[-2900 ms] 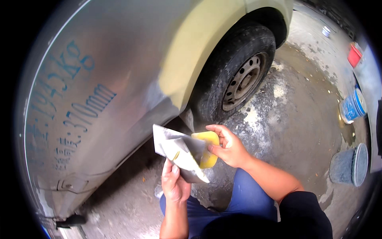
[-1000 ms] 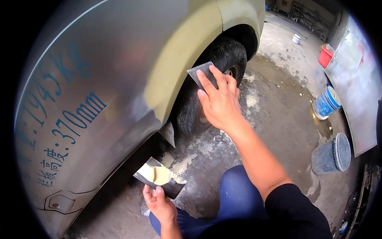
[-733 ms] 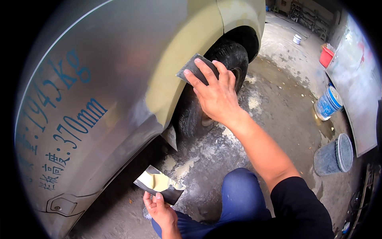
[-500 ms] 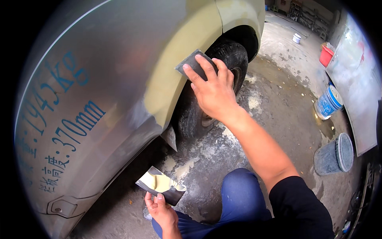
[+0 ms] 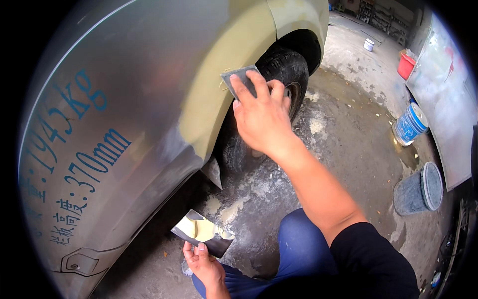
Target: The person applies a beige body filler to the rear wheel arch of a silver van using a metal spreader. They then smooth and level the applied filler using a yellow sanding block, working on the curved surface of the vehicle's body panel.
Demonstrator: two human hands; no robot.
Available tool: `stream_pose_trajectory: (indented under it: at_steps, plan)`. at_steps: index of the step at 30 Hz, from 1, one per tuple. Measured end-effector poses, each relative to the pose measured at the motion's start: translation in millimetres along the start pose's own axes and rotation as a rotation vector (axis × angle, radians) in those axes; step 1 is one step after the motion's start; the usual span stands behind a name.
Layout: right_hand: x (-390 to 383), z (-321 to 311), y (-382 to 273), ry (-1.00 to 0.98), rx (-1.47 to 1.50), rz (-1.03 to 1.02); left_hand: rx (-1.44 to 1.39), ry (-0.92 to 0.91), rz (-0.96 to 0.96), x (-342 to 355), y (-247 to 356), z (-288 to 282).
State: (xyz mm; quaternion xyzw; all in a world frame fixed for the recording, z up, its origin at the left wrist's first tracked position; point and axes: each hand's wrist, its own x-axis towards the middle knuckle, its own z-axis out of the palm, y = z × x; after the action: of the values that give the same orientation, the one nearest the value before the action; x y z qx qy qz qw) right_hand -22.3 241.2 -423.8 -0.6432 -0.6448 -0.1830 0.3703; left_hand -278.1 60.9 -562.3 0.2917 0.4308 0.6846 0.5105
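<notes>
My right hand [image 5: 264,115] is closed on a dark grey putty spreader [image 5: 241,79], fingers laid over its flat face. The spreader's far edge touches the pale yellow wheel arch [image 5: 215,74] of a vehicle, just beside the tyre. Thin strings of yellow putty show along that edge. Lower down, my left hand [image 5: 205,264] grips a dark rectangular plate [image 5: 217,246] between thumb and fingers. A smooth mound of pale yellow putty [image 5: 198,226] covers much of the plate. The fingers beneath the plate are partly hidden.
The grey body panel [image 5: 144,99] with blue lettering fills the left. A tyre [image 5: 294,67] sits inside the arch. To the right stand a grey bucket [image 5: 416,190], a blue-and-white pail [image 5: 411,123], a red bucket [image 5: 406,66] and a leaning pale panel [image 5: 443,89]. The floor [image 5: 343,149] is stained.
My right hand and the spreader have shifted slightly down along the arch. Putty strings now stick out past the spreader's edge. My left hand with the plate stays almost still.
</notes>
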Motion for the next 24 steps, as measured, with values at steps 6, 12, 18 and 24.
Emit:
stream_pose_trajectory:
  at_steps: [6,12,18,24]
  plan:
    - [-30.7,13.2,-19.1,-0.078,-0.093,-0.034,-0.018,0.009,0.0,1.2,2.4,0.0]
    - [-56.4,10.4,-19.9,-0.165,0.006,-0.075,-0.057,-0.023,-0.035,7.5,12.5,8.9]
    - [-124.2,-19.3,-14.4,-0.455,1.031,-0.306,-0.224,-0.142,-0.17,19.2,20.2,22.8]
    - [-149.5,-13.3,17.7,-0.631,0.831,-0.446,-0.28,-0.247,-0.154,24.7,32.0,28.4]
